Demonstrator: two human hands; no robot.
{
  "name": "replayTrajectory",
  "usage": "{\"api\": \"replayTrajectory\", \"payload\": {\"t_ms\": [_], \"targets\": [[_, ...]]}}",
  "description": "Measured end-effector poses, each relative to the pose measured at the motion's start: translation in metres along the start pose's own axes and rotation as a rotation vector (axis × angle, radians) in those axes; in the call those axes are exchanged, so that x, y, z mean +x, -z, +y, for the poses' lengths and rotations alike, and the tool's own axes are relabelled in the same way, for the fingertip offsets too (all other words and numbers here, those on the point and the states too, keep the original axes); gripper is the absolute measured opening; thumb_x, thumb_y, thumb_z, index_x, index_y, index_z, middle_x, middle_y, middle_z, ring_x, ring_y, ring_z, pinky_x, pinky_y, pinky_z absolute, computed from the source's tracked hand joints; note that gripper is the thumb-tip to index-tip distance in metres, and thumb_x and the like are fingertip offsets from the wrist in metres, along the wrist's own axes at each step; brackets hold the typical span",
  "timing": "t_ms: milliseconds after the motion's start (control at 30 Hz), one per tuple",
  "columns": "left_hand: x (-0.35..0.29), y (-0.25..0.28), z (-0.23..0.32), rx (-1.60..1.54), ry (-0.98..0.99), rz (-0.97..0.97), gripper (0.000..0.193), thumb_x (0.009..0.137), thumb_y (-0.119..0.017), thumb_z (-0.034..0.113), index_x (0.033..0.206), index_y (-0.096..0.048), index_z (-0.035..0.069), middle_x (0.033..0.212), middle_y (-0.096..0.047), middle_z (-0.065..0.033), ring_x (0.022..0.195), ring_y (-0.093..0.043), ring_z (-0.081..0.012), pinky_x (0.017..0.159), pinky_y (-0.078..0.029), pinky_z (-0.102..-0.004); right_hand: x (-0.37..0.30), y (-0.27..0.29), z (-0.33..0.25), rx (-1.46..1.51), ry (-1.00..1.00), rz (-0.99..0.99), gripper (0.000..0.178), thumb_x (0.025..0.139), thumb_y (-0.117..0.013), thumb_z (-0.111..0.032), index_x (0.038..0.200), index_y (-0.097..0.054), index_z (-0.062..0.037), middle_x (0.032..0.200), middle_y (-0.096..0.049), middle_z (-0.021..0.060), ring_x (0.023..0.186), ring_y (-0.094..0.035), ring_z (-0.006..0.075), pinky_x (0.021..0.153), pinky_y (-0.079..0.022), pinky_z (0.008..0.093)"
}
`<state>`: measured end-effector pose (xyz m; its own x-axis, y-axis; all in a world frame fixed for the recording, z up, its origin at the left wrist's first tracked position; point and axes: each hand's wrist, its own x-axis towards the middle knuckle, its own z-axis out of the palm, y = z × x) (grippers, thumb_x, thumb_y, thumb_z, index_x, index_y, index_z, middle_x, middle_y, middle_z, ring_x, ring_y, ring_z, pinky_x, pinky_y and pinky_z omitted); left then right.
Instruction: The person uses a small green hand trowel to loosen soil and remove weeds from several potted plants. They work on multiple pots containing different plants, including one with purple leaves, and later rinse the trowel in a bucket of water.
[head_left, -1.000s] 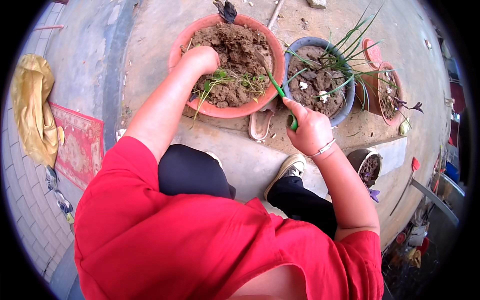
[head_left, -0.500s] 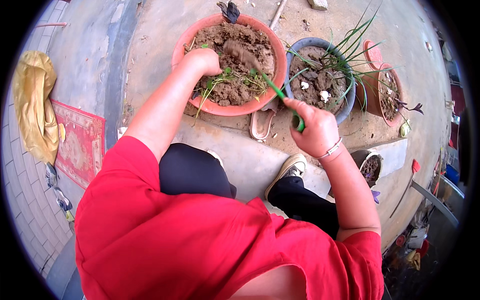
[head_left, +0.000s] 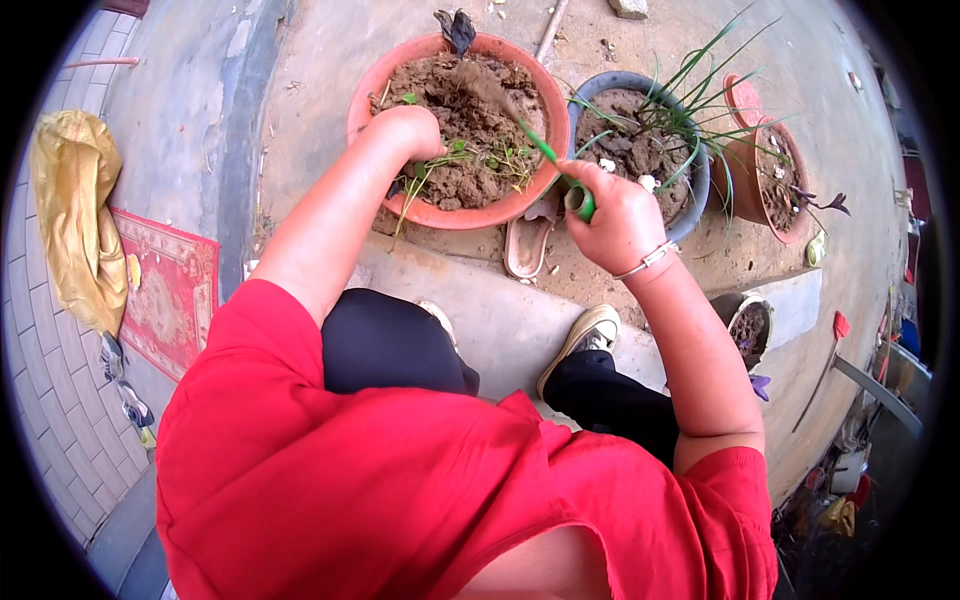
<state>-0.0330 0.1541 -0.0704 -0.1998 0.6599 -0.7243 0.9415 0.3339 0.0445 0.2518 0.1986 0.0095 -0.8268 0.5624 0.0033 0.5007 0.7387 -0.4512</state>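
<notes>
A wide orange-red plant pot [head_left: 362, 92] filled with loose brown soil [head_left: 455, 185] stands in front of me. My right hand [head_left: 618, 220] grips the green handle of a small garden trowel [head_left: 536, 138] over the pot's right rim. Its soil-brown blade, slightly blurred, points into the far part of the soil. My left hand [head_left: 408, 132] is down at the soil on the left side, its fingers curled and mostly hidden. Uprooted green seedlings [head_left: 425, 180] lie beside it, some hanging over the near rim; whether it pinches any is hidden.
To the right stand a blue-grey pot [head_left: 703, 190] with long grassy leaves, a tipped terracotta pot [head_left: 742, 180] and a small pot [head_left: 740, 325]. A black wilted scrap [head_left: 457, 32] rests on the far rim. A yellow sack [head_left: 75, 220] and red rug [head_left: 165, 290] lie left.
My right hand has moved a little up and left, carrying the trowel's blade farther toward the pot's far side. My left hand stays at the soil in nearly the same place.
</notes>
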Motion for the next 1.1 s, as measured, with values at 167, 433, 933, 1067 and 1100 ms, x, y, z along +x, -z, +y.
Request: {"api": "replayTrajectory", "payload": {"t_ms": [167,433,933,1067,1100], "targets": [[-0.003,0.007,0.006,-0.017,0.035,-0.037,0.041,0.085,-0.064,0.041,0.108,-0.071,0.009,0.106,-0.069,-0.0148,0.1,-0.065,-0.0314,0.092,-0.049,-0.04,0.01,-0.001,-0.012,0.069,-0.123,0.218,0.045,0.076,-0.067,-0.01,0.121,-0.06,-0.0135,0.089,-0.069,0.015,0.079,-0.067,0.0323,0.07,-0.054,0.0403],[-0.009,0.004,0.003,0.016,-0.052,0.007,0.038,0.078,-0.073,0.035,0.11,-0.071,0.015,0.105,-0.07,-0.0116,0.099,-0.066,-0.0288,0.089,-0.05,-0.0371,-0.01,0.0,-0.004,-0.04,-0.039,-0.092,0.041,0.074,-0.065,-0.016,0.115,-0.061,-0.013,0.079,-0.067,0.0152,0.072,-0.067,0.0331,0.066,-0.054,0.0444],[0.014,-0.005,-0.007,-0.04,0.099,0.211,0.026,0.078,-0.066,0.02,0.102,-0.07,0.011,0.1,-0.07,-0.0141,0.097,-0.066,-0.0302,0.086,-0.05,-0.0391,-0.067,0.103,0.004,0.15,-0.222,-0.091,0.04,0.074,-0.07,-0.004,0.114,-0.063,-0.0082,0.088,-0.068,0.0155,0.079,-0.066,0.0329,0.073,-0.052,0.037],[0.013,0.0,-0.008,-0.14,0.055,0.347,0.027,0.079,-0.071,0.022,0.104,-0.069,0.011,0.099,-0.07,-0.0133,0.096,-0.066,-0.0301,0.084,-0.051,-0.0391,-0.071,0.11,0.003,0.192,-0.297,-0.103,0.04,0.074,-0.07,-0.003,0.113,-0.064,-0.0077,0.088,-0.068,0.0139,0.076,-0.066,0.0297,0.074,-0.052,0.0354],[0.013,0.003,-0.005,-0.16,0.027,0.358,0.028,0.079,-0.071,0.023,0.104,-0.069,0.011,0.099,-0.07,-0.0131,0.096,-0.066,-0.03,0.084,-0.051,-0.0392,-0.071,0.108,0.003,0.198,-0.296,-0.092,0.04,0.074,-0.07,-0.003,0.113,-0.064,-0.0078,0.088,-0.068,0.0139,0.076,-0.066,0.0294,0.073,-0.052,0.0355]]}}
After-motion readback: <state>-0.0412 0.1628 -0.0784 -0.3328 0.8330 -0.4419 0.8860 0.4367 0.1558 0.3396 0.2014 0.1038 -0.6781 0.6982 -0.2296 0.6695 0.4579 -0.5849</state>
